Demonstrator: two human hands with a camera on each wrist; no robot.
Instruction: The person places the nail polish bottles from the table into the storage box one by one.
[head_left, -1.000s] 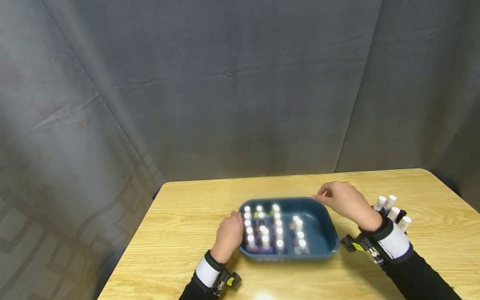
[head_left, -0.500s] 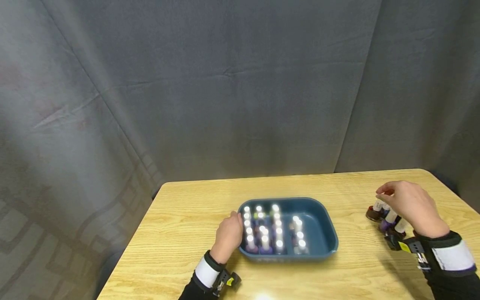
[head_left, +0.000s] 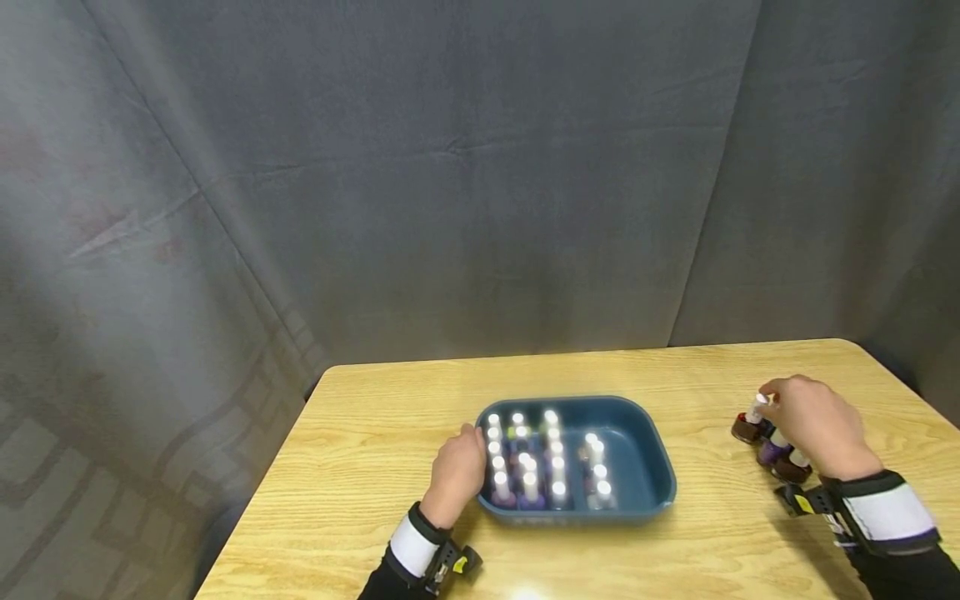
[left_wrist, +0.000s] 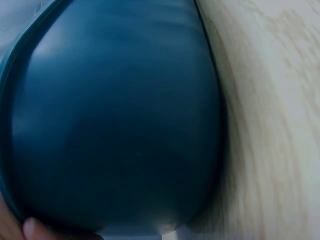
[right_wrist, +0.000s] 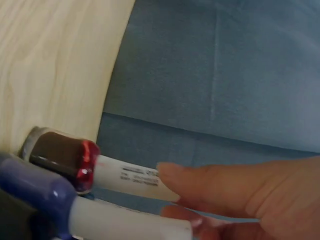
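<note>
My left hand (head_left: 458, 462) grips the left rim of a dark teal plastic tray (head_left: 645, 467). In the left wrist view, the tray's outer wall (left_wrist: 120, 115) fills most of the picture, with a fingertip (left_wrist: 31, 229) at its rim. Out to the right, my right hand (head_left: 819, 425) pinches the white cap of a dark red nail polish bottle (head_left: 746, 429). The right wrist view shows my thumb (right_wrist: 200, 187) on that printed cap (right_wrist: 132, 177). A blue-purple nail polish bottle (right_wrist: 42, 187) stands right beside it, its white cap close to my fingers.
Several white-capped nail polish bottles (head_left: 530, 492) stand in rows in the tray's left and middle. More bottles, one purple (head_left: 772, 452) and one dark brown (head_left: 792, 469), stand beneath my right hand. A grey curtain (head_left: 480, 183) hangs behind the wooden table (head_left: 375, 433).
My right hand has moved right from the tray's far right rim to the loose bottles, then lowered slightly onto a cap. My left hand and the tray have stayed put.
</note>
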